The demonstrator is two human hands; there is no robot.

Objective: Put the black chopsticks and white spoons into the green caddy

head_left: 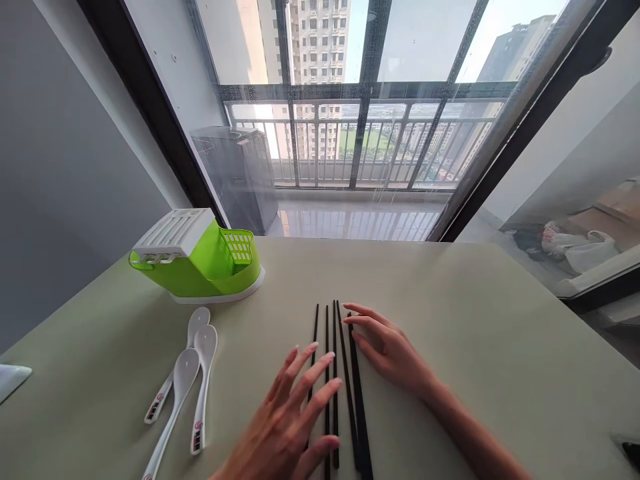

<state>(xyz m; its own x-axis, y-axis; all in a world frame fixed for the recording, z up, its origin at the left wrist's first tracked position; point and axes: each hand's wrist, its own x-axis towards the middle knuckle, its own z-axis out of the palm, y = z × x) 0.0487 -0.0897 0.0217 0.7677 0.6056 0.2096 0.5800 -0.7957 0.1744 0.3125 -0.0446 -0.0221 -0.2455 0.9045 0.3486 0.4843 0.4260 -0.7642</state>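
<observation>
Several dark chopsticks (pixel 346 363) lie roughly side by side on the table, pointing away from me; those at the right look thicker or overlapped. My left hand (pixel 295 407) is spread over their left and near part, fingers apart, hiding some of their length. Whether it touches them I cannot tell. At their far right ends is my right hand (pixel 387 343), loosely curved with thumb and fingers apart, the fingertips at or just above the chopsticks. To the left lie three white spoons (pixel 204 343) with printed handles, partly overlapping.
A green utensil caddy (pixel 200 277) with a white slotted top and white base stands at the table's back left. The pale table (pixel 450 300) reaches to a glass door. A white object (pixel 13 379) shows at the left edge, a dark one (pixel 633 452) at the right.
</observation>
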